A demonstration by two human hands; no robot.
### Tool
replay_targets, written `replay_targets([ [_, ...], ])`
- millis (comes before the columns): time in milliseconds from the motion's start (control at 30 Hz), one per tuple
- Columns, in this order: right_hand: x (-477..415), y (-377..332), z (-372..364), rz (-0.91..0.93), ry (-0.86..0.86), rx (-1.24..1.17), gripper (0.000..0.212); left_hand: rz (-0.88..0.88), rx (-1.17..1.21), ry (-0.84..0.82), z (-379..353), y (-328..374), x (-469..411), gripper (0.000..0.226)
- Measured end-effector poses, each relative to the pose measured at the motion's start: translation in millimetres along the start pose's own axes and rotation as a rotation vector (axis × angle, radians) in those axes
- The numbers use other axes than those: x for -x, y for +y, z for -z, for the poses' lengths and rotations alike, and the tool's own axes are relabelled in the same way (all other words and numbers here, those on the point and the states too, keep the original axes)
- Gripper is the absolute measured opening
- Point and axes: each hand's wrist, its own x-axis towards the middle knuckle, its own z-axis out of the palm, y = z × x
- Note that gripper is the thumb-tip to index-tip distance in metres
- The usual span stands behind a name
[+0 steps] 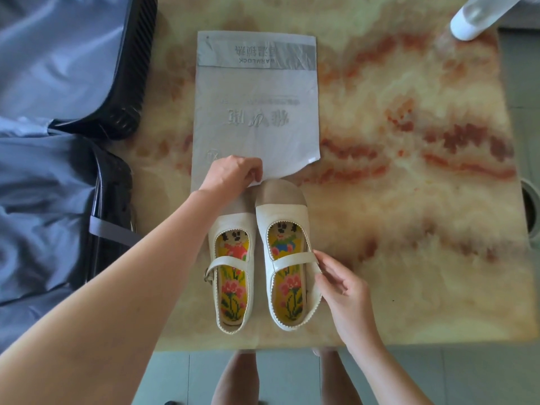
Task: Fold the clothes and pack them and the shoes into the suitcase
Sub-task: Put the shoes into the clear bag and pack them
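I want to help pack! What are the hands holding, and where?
The left hand pinches the plastic bag at its near edge. The right hand holds the right shoe by its outer side, near the strap.

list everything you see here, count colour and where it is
strap shoes: two, cream, embroidered insoles, side by side at the table's near edge
plastic bag: one, translucent grey-white, printed, flat beyond the shoes
suitcase: one, black shell, blue-grey lining, open at left
table: one, cream marble with red veins
white rounded object: one, far right corner, cannot tell what
floor: grey tiles, around the table
legs: two, bare, below the near edge
left hand: pinches the bag's near edge
right hand: holds the right-side shoe's outer wall
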Motion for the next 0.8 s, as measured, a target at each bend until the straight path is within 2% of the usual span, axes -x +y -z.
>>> replay_targets([
  [333,-1,-6,-4,0.003,0.021,0.012,0.042,-0.021,0.06,0.087,-20,-7,4,0.032],
  [500,-6,-9,-3,-0.019,0.013,0.01,0.041,0.066,0.296,0.061,-19,-8,-3,0.016],
  [700,-6,-13,1,-0.024,0.012,0.002,0.041,0.081,0.264,0.106,-24,-10,-8,0.013],
  [800,-8,-13,0,-0.022,0.013,0.007,0.042,0.041,0.234,0.165,-26,-9,-7,0.023],
])
